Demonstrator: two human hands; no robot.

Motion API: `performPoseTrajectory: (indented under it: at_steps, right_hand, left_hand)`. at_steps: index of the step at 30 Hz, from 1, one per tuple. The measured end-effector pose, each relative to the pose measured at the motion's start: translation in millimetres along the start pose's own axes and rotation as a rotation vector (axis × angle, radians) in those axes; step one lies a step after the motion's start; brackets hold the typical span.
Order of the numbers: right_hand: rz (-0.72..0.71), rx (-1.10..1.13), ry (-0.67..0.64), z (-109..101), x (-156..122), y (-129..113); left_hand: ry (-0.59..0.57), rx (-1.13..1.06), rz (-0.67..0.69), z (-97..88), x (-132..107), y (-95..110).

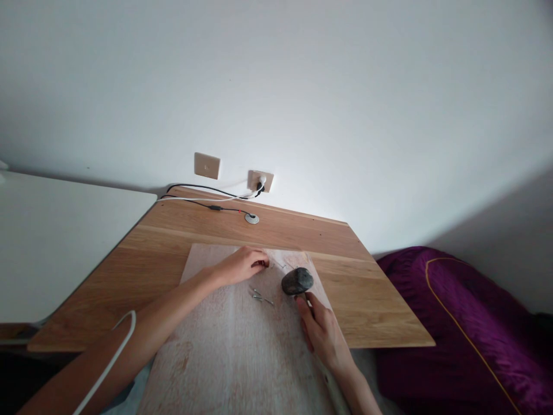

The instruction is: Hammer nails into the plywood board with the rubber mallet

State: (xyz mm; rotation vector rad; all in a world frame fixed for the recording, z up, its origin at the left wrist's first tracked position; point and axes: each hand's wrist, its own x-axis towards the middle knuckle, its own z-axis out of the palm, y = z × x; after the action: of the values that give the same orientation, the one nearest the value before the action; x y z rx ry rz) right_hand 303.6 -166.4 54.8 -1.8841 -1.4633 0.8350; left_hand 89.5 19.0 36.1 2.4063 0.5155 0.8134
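My right hand [322, 331] is wrapped round the handle of a mallet [297, 281] with a dark, rounded head, held just above the whitish wooden board [224, 340]. Further up the board, my left hand [250, 262] rests with its fingers curled and tips together. Whatever is between those fingertips is too small to make out. Several loose silver nails or screws [257, 297] lie on the board between my hands. Another thin nail-like piece [283, 266] shows near the board's far edge, between my left fingertips and the mallet head.
The board lies on a wooden desk [367, 300] against a white wall. Black and white cables [203, 200] run along the back to a wall socket [261, 180] and a round desk grommet [252, 218]. A white surface [64, 242] stands left, purple fabric [432, 323] right. A white cord [108, 369] crosses my left forearm.
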Motion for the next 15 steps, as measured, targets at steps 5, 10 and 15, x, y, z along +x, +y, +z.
performPoseTrajectory:
  at_steps: [5,10,15]
  right_hand:
    - [0.007,-0.021,0.008,0.4,-0.1,-1.0]
    - [0.007,-0.056,0.013,1.5,0.0,-1.4]
    - [0.010,-0.059,0.041,2.8,0.2,0.3]
  left_hand:
    - [0.026,0.013,-0.015,0.4,-0.2,-4.1]
    - [0.025,0.022,-0.037,0.0,1.0,-4.7]
    - [0.052,-0.085,-0.089,2.7,1.1,-5.1]
